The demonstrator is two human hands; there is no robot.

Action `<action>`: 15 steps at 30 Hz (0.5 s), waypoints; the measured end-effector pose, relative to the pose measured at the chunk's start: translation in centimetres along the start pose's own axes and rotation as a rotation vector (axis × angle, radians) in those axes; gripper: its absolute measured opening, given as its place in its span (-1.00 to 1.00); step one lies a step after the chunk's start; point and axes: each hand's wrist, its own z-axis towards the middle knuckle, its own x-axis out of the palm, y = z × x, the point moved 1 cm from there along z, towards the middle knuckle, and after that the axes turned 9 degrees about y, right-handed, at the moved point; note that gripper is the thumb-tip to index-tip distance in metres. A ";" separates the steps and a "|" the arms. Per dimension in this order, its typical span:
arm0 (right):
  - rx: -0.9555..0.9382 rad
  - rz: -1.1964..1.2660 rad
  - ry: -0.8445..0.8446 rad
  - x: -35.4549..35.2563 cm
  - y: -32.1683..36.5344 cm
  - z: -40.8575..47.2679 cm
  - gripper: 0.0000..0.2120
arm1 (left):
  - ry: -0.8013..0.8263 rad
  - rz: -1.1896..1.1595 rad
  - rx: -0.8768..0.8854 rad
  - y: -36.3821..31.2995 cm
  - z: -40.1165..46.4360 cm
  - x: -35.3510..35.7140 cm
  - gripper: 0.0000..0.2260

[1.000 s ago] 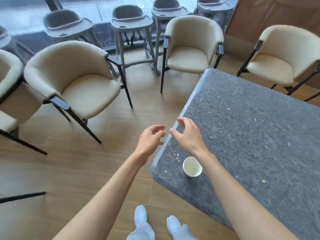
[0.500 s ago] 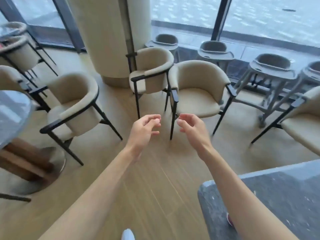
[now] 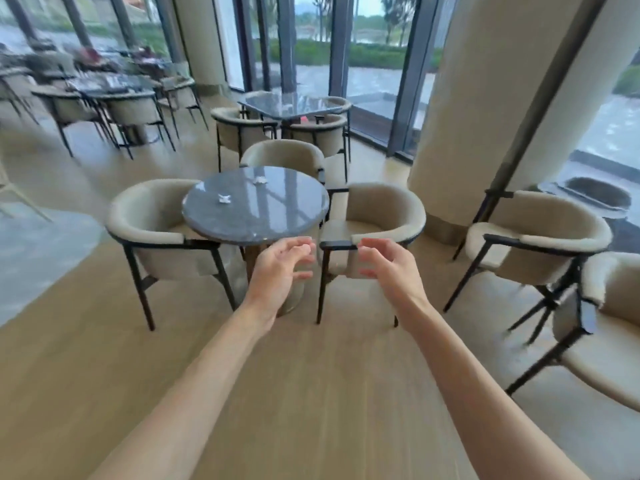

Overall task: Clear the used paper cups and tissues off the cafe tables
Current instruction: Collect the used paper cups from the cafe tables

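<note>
The view has swung from window-side chairs to a round table (image 3: 256, 206) ahead, beyond both raised hands. Left hand (image 3: 277, 271) and right hand (image 3: 388, 268) hold nothing, fingers loosely curled, seemingly readied for two crumpled tissues (image 3: 224, 198) lying past the fingertips.

Two crumpled white tissues on the round dark-grey table (image 3: 256, 220) ahead of me, glossy stone-look top. Near tissue (image 3: 224, 198) sits left of centre, small scrunched wad, lying loose on the surface. Far tissue (image 3: 259, 180) is nearer the back edge, a bit right of the first, also scrunched, small. The two are apart, not touching. Both blurred, can't tell folds or stains. No cup that I can make out on this tabletop. Both tissues lie well in from the table's rim.
</note>
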 end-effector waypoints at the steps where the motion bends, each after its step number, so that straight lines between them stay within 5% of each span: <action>1: -0.008 0.011 0.028 3.0 1.0 0.6 -0.77 | -0.039 -0.013 0.008 -0.4 -0.2 -3.1 -0.83; 15: -0.136 0.008 0.435 38.9 8.6 4.1 -0.76 | -0.519 -0.065 0.118 -4.6 -7.7 -39.1 -0.81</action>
